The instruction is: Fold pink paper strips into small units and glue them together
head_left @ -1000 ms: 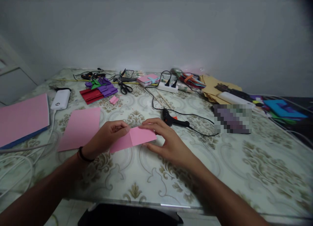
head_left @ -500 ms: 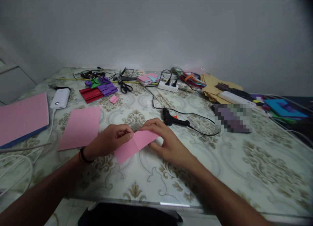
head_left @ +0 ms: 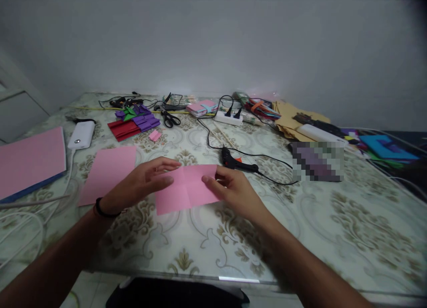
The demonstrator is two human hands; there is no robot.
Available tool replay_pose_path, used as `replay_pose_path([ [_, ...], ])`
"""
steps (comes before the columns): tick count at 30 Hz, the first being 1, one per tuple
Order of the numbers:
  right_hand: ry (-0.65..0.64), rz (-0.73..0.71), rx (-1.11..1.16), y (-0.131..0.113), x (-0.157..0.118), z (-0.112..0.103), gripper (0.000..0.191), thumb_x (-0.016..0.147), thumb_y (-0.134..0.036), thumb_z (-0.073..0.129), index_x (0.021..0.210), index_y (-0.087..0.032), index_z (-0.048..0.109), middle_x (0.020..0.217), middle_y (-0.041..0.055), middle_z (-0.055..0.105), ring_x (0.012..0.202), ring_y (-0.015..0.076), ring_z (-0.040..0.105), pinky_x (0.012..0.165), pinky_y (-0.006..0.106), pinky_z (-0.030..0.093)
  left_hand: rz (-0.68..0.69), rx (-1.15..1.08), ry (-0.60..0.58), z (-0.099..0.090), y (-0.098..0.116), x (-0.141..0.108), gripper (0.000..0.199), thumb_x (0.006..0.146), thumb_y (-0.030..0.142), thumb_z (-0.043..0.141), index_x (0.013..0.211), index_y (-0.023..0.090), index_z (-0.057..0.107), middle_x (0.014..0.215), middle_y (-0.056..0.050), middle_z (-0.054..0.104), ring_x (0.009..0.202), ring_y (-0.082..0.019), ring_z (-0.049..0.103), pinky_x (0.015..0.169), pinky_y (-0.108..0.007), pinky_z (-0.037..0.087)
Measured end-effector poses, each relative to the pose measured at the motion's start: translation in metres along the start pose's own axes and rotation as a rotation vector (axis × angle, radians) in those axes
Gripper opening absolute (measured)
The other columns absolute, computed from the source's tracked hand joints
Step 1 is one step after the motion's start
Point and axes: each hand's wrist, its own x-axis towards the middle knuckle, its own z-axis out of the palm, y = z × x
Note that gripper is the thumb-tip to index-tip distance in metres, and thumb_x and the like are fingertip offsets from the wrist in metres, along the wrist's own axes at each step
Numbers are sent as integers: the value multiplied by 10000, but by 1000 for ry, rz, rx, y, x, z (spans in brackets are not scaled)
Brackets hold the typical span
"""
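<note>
the pink, creased rectangular paper sheet, a narrow strip slanting from eight to two o'clock half a second earlier, had opened into a taller, nearly level panel with crossing creases. the bare left hand had shifted toward nine o'clock, its fingers straighter. the bare right hand had changed grip: its thumb, formerly below, lay on the sheet's face near three o'clock.

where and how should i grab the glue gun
Probably by the handle, coming from the near side with the right hand once free: the glue gun lies flat, nozzle pointing away and handle stretching right. Stay short of the handle's end, where the cord comes out.
</note>
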Motion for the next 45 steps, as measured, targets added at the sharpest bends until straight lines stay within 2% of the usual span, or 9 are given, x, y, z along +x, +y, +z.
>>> replay_pose_path([
  [3,-7,14,66,2,0,0,269,950,-390,640,1000,-152,754,837,33,699,695,158,576,591,251,420,12,131,81,3,-2,2,364,938,445,683,1211,207,717,1247,-70,743,1167,-268,670,952,-317,527],
  [9,-76,10,95,-3,-4,-2,286,958,-432,670,962,-156,744,821,26,687,699,153,580,590,240,435,55,257,94,10,-4,1,260,981,368,605,1009,175,776,963,-35,790,917,-220,719,820,-290,548],
  [12,-98,-3,130,-4,-5,-2,286,964,-436,678,982,-161,755,819,20,684,691,143,575,580,232,428,80,241,67,10,-4,0,260,971,347,626,1085,176,784,1015,-52,809,975,-234,739,893,-307,562],
  [17,-123,-1,233,-2,-5,-3,336,947,-407,722,1215,-207,762,1012,46,758,816,167,656,667,244,498,151,230,66,8,-7,-2,365,976,359,652,1309,233,733,1311,-80,756,1225,-264,695,1075,-350,523],
  [20,-121,-18,207,-2,-6,-3,377,922,-385,758,1270,-239,754,1100,48,776,871,183,683,697,253,519,185,244,53,10,-9,-2,371,988,333,641,1341,250,718,1327,-76,750,1238,-262,694,1095,-366,520],
  [28,-130,-32,155,-2,-6,-1,265,941,-340,728,1171,-238,811,1038,40,812,837,180,715,673,245,519,239,252,-11,13,-7,-1,352,998,236,605,1325,253,734,1210,-54,802,1077,-255,760,983,-355,567],
  [32,-135,-65,173,-4,-6,-2,220,954,-310,709,1138,-276,824,1093,35,815,963,203,742,781,271,556,268,174,-47,10,-8,-1,323,1010,199,587,1267,269,769,1157,-55,815,1058,-233,760,943,-322,567],
  [38,-202,-146,147,-5,-5,-8,293,966,-208,603,1140,-280,827,1119,46,814,1023,202,748,901,310,553,327,-5,-161,5,-5,1,270,1027,333,606,1205,264,797,1270,-107,746,1177,-252,693,1049,-381,506],
  [45,-182,-78,206,-5,-2,-10,235,908,-221,639,978,-275,856,1044,40,826,1013,216,750,924,328,548,272,-27,-204,1,1,0,282,996,387,647,1201,256,789,1324,-120,703,1222,-300,653,1086,-447,467],
])
